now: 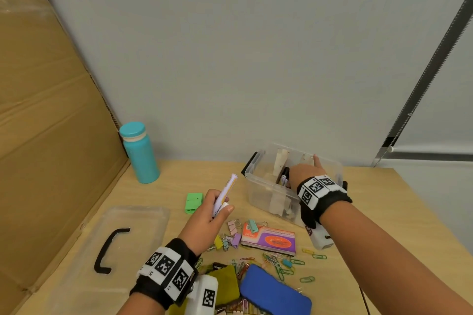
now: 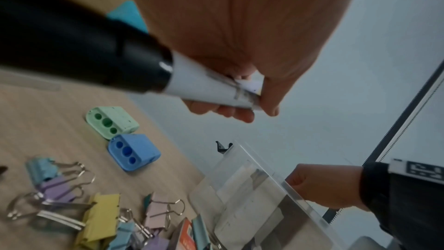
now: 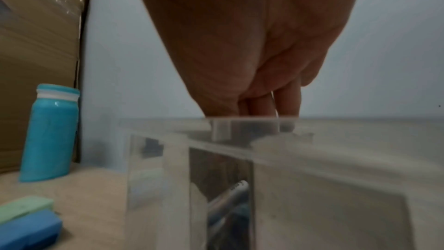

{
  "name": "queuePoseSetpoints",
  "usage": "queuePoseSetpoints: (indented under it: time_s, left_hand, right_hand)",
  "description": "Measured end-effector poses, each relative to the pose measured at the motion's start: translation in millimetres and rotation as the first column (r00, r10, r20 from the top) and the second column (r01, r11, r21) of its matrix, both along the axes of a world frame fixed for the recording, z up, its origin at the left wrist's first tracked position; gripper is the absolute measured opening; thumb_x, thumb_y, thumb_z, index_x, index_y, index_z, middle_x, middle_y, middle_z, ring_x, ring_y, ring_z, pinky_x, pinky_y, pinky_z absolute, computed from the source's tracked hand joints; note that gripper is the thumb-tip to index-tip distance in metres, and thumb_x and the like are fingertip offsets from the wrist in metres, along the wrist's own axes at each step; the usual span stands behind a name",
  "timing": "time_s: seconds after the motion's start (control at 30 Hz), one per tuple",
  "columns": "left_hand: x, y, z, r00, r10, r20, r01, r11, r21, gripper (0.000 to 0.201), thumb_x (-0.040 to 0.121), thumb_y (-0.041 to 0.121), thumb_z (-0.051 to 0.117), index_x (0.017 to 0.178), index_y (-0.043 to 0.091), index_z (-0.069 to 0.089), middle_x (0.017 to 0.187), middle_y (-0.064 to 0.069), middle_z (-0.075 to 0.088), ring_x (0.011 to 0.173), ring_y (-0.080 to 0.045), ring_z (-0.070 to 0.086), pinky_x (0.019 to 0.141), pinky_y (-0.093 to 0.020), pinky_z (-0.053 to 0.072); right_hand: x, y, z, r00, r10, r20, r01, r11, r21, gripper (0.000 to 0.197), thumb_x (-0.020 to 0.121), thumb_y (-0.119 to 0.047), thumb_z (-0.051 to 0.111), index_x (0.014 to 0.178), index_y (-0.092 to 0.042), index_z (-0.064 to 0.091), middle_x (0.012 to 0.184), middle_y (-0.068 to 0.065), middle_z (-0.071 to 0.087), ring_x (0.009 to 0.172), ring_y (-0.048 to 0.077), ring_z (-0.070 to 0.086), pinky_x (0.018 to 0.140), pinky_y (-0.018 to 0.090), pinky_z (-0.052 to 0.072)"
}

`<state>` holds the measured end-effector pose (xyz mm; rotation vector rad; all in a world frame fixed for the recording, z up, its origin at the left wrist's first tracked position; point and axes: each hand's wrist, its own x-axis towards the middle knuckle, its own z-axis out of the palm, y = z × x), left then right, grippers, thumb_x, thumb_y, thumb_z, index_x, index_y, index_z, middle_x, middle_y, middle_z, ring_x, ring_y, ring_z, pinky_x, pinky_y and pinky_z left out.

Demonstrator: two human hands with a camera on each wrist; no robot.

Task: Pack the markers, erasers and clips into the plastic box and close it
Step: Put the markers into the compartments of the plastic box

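Observation:
My left hand point(image 1: 221, 210) grips a white marker point(image 1: 226, 193) with orange stripes, held upright above the table left of the box; its black cap point(image 2: 91, 45) points at the wrist camera. The clear plastic box point(image 1: 258, 188) stands open at the back right. My right hand point(image 1: 307, 167) reaches down into it, and the rim hides its fingertips point(image 3: 288, 102). A dark marker point(image 1: 284, 176) leans inside the box beside that hand. Pastel binder clips point(image 1: 231, 235), coloured paper clips point(image 1: 281, 263), a blue eraser point(image 1: 276, 291) and a yellow-green eraser point(image 1: 226, 284) lie near me.
The clear lid point(image 1: 143, 222) with a black handle lies at the left. A teal bottle point(image 1: 139, 153) stands at the back left by a cardboard wall. A green block point(image 1: 193, 202), a blue block point(image 2: 133, 151) and an orange-purple packet point(image 1: 268, 239) lie mid-table.

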<state>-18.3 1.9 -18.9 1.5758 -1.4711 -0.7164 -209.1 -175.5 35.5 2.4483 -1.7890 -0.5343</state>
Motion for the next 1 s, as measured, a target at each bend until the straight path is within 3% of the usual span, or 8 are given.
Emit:
queuePoseSetpoints:
  time_s: [0.17, 0.23, 0.33, 0.43, 0.63, 0.7, 0.87, 1.0]
  left_hand:
    - [1, 2, -1, 0.999, -0.020, -0.028, 0.020, 0.999, -0.027, 0.010, 0.094, 0.033, 0.052, 0.099, 0.025, 0.050, 0.095, -0.016, 0.058, 0.086, -0.036, 0.057, 0.080, -0.050, 0.050]
    - [0, 2, 3, 1.000, -0.018, -0.022, 0.017, 0.999, -0.052, 0.007, 0.092, 0.033, 0.055, 0.095, 0.028, 0.052, 0.092, -0.012, 0.061, 0.084, -0.033, 0.058, 0.077, -0.049, 0.049]
    - [-3, -1, 11, 0.998, -0.021, -0.055, 0.018, 0.998, -0.064, 0.015, 0.086, 0.047, 0.057, 0.095, 0.036, 0.053, 0.092, -0.004, 0.065, 0.085, -0.026, 0.061, 0.078, -0.049, 0.052]
    - [-15, -8, 19, 0.992, -0.073, -0.100, 0.065, 0.995, -0.077, 0.009, 0.091, 0.037, 0.056, 0.099, 0.038, 0.053, 0.106, 0.014, 0.070, 0.105, -0.016, 0.061, 0.092, -0.044, 0.049]
    - [-41, -11, 31, 0.950, -0.186, -0.250, 0.159, 0.980, -0.123, 0.017, 0.095, 0.021, 0.053, 0.112, 0.019, 0.055, 0.112, 0.001, 0.068, 0.111, -0.014, 0.062, 0.096, -0.034, 0.050]
    - [-43, -11, 32, 0.951, -0.193, -0.242, 0.162, 0.976, -0.143, 0.019, 0.095, 0.022, 0.053, 0.114, 0.021, 0.055, 0.111, 0.002, 0.067, 0.107, -0.014, 0.062, 0.093, -0.032, 0.051]
    - [-38, -6, 24, 0.975, -0.100, -0.198, 0.063, 0.981, -0.184, 0.026, 0.099, 0.025, 0.041, 0.122, 0.030, 0.050, 0.112, 0.013, 0.056, 0.091, -0.001, 0.054, 0.082, -0.016, 0.045]
    - [-27, -3, 11, 0.972, 0.006, -0.236, -0.032, 0.994, -0.106, 0.020, 0.100, 0.026, 0.037, 0.116, 0.030, 0.047, 0.108, 0.009, 0.055, 0.074, -0.006, 0.045, 0.066, -0.013, 0.042]
  right_hand:
    - [-22, 11, 1, 0.945, 0.062, 0.320, -0.006, 0.985, -0.172, 0.041, 0.095, -0.011, 0.037, 0.130, -0.023, 0.055, 0.138, 0.002, 0.054, 0.141, 0.014, 0.030, 0.120, 0.046, -0.002]
    - [-35, 26, 1, 0.803, 0.149, 0.578, 0.061, 0.943, -0.327, 0.037, 0.096, -0.013, 0.039, 0.127, -0.023, 0.056, 0.131, 0.001, 0.059, 0.135, 0.014, 0.040, 0.120, 0.040, 0.013]
    - [-41, 60, -4, 0.564, 0.316, 0.763, 0.028, 0.916, -0.400, 0.025, 0.095, -0.016, 0.046, 0.114, -0.023, 0.060, 0.112, -0.007, 0.062, 0.106, 0.007, 0.052, 0.097, 0.024, 0.041]
    - [-32, 89, -17, 0.475, 0.313, 0.823, -0.185, 0.949, -0.254, 0.023, 0.093, -0.021, 0.049, 0.115, -0.028, 0.056, 0.110, -0.016, 0.056, 0.096, -0.004, 0.052, 0.087, 0.017, 0.047]
    - [-9, 112, -37, 0.255, 0.040, 0.966, -0.351, 0.935, 0.054, 0.041, 0.089, -0.029, 0.060, 0.125, -0.037, 0.043, 0.105, -0.014, 0.061, 0.085, 0.004, 0.060, 0.071, 0.020, 0.051]
    - [-9, 111, -36, 0.222, 0.028, 0.975, -0.358, 0.932, 0.055, 0.040, 0.090, -0.028, 0.060, 0.124, -0.037, 0.042, 0.099, -0.009, 0.062, 0.080, 0.003, 0.058, 0.071, 0.020, 0.049]
    - [-18, 98, -6, 0.358, 0.229, 0.905, -0.319, 0.941, -0.112, 0.041, 0.094, -0.025, 0.052, 0.130, -0.035, 0.036, 0.092, -0.011, 0.056, 0.075, 0.002, 0.058, 0.068, 0.021, 0.051]
    - [-33, 70, 27, 0.150, 0.264, 0.953, -0.049, 0.964, -0.260, 0.023, 0.094, -0.018, 0.055, 0.109, -0.028, 0.042, 0.094, -0.011, 0.062, 0.081, -0.006, 0.063, 0.066, 0.008, 0.050]
